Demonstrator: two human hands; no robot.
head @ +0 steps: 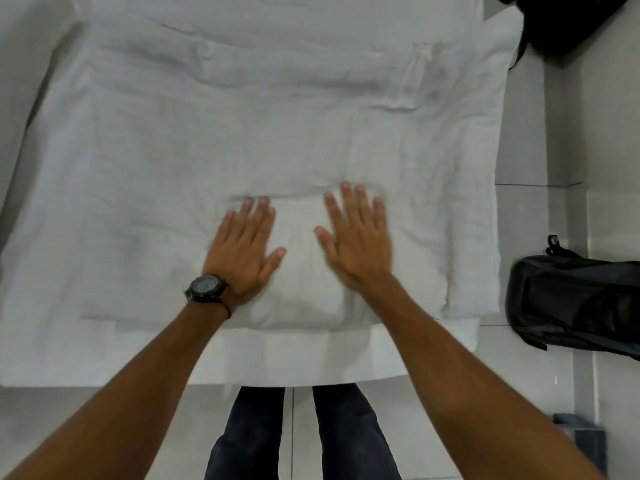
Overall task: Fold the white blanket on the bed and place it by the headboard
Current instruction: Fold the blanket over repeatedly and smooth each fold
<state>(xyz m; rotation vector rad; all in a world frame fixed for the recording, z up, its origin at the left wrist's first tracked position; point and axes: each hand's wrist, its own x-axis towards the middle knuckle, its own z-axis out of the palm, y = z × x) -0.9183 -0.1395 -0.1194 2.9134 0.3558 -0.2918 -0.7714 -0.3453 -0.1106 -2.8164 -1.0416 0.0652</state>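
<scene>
The white blanket [263, 133] lies spread over the bed, wrinkled toward the far end, with its near edge folded into a thicker band just short of the bed's foot. My left hand [244, 252], a dark watch on its wrist, rests flat on the blanket with its fingers apart. My right hand [358, 237] lies flat beside it, fingers spread, slightly blurred. Both palms press down on the blanket near its front middle. Neither hand grips anything. The headboard is out of view.
The white bed sheet [298, 358] shows at the foot of the bed, right in front of my legs. A black backpack [571, 303] lies on the tiled floor to the right. Another dark object [561, 22] sits at the top right corner.
</scene>
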